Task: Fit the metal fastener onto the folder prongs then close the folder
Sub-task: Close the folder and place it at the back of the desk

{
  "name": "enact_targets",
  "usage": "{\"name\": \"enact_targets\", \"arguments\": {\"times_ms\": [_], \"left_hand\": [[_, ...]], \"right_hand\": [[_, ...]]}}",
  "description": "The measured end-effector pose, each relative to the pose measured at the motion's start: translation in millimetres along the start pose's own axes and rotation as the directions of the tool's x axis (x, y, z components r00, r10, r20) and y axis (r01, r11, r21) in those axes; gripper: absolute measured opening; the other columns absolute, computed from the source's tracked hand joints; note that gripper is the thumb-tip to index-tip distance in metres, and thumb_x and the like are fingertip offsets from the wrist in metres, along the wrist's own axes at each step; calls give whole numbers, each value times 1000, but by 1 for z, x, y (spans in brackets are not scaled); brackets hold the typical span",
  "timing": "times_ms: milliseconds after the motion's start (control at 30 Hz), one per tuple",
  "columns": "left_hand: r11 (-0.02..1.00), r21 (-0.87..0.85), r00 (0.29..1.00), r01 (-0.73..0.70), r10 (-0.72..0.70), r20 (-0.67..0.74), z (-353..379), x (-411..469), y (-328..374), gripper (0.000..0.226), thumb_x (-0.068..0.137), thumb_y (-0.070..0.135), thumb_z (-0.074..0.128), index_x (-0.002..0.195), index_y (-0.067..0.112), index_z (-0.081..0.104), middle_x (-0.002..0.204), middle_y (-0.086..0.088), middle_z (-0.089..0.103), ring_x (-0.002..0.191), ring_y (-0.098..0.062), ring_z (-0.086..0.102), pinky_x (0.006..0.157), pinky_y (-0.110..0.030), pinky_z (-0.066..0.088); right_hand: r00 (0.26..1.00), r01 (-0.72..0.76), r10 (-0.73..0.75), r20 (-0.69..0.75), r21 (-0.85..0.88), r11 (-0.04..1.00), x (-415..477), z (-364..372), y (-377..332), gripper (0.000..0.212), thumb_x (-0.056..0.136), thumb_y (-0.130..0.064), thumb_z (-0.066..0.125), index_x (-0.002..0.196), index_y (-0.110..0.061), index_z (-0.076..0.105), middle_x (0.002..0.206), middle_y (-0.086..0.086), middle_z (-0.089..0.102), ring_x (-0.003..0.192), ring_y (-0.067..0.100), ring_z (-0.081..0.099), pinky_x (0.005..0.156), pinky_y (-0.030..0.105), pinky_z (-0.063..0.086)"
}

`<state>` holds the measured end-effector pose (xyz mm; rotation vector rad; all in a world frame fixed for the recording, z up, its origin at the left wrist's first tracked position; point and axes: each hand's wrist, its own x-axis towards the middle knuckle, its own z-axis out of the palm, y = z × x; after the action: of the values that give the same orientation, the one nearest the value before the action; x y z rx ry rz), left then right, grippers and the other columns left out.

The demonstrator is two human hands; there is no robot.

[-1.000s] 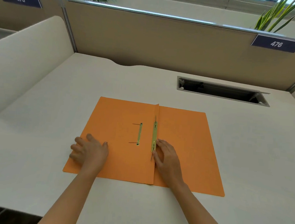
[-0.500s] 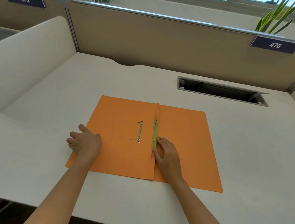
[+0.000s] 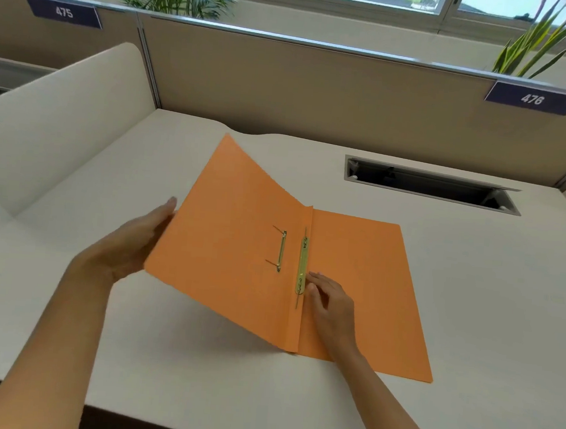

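Observation:
An orange folder (image 3: pixel 364 281) lies open on the desk. Its left cover (image 3: pixel 225 237) is raised off the desk and tilts toward the spine. My left hand (image 3: pixel 137 236) holds that cover by its outer edge, fingers hidden underneath. A brass fastener bar (image 3: pixel 302 266) lies along the spine fold. A second brass strip with two thin prongs (image 3: pixel 281 250) sits on the lifted cover. My right hand (image 3: pixel 330 306) rests flat on the right cover, with its fingertips against the lower end of the fastener bar.
The pale desk (image 3: pixel 488 298) has an open cable slot (image 3: pixel 429 185) at the back right. Beige partition walls (image 3: pixel 318 92) stand behind and to the left, with number plates 475 and 476. The desk's front edge runs below my forearms.
My left hand slid to the folder's left edge, took hold of it and lifted the left cover off the desk. My right hand stayed by the fastener bar.

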<state>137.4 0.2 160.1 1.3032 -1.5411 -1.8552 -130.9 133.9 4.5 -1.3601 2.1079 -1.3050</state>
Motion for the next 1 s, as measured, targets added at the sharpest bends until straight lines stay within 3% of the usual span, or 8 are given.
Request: {"name": "enact_targets", "arguments": {"times_ms": [133,233,333,533,633,733,833,1000], "left_hand": [[977,-122,963,-173,193,186,41,-2,11,53,94,51,20,111,30,66,84,4,71,76,-8,68,64,-20,54],[968,-39,930,-247,248,270,80,2,11,48,93,55,31,127,32,55,118,4,66,111,-15,61,93,-32,49],[952,45,889,-304,267,371,115,9,8,54,88,61,38,139,41,38,146,12,44,132,-12,44,108,-44,39],[934,154,901,-322,252,354,167,22,0,36,93,48,42,129,44,51,133,22,47,122,-3,47,102,-31,42],[921,253,930,-296,218,296,176,34,-13,30,92,48,45,117,42,62,128,17,56,115,-6,55,99,-34,47],[913,367,981,-178,134,142,181,47,-30,29,91,45,49,114,35,64,132,5,57,119,-17,54,102,-40,45],[883,463,997,-76,68,35,183,57,-46,33,93,36,52,123,25,58,136,-1,53,120,-20,52,90,-29,41],[850,527,994,16,41,-98,176,69,-71,45,89,30,59,131,17,49,133,-11,51,113,-23,56,85,-29,44]], "right_hand": [[962,-264,273,-14,217,940,9,-21,-12,25,96,-26,53,105,-19,74,111,-6,72,102,5,63,91,22,49],[923,-347,385,12,462,816,18,-47,-24,29,98,-28,49,101,-14,74,105,3,74,97,16,70,94,37,53],[908,-399,401,120,533,746,27,-87,-45,37,102,-28,39,102,-9,70,110,13,71,99,26,69,90,37,54],[884,-450,431,181,575,683,30,-155,-93,48,99,-48,31,117,-16,62,111,4,71,97,24,69,78,36,55],[872,-486,474,118,324,812,28,-176,-100,51,95,-58,30,116,-23,60,111,4,68,100,26,66,89,47,53],[884,-467,465,42,57,883,22,-185,-92,51,89,-58,48,122,-19,55,99,-1,67,88,22,68,77,43,57],[861,-507,508,-30,-138,851,16,-184,-70,57,86,-46,62,133,-17,46,105,-3,59,88,18,59,72,32,45],[749,-630,662,-18,-328,704,11,-164,-26,57,84,-44,66,126,-11,46,121,11,60,94,25,56,76,35,44]]}}
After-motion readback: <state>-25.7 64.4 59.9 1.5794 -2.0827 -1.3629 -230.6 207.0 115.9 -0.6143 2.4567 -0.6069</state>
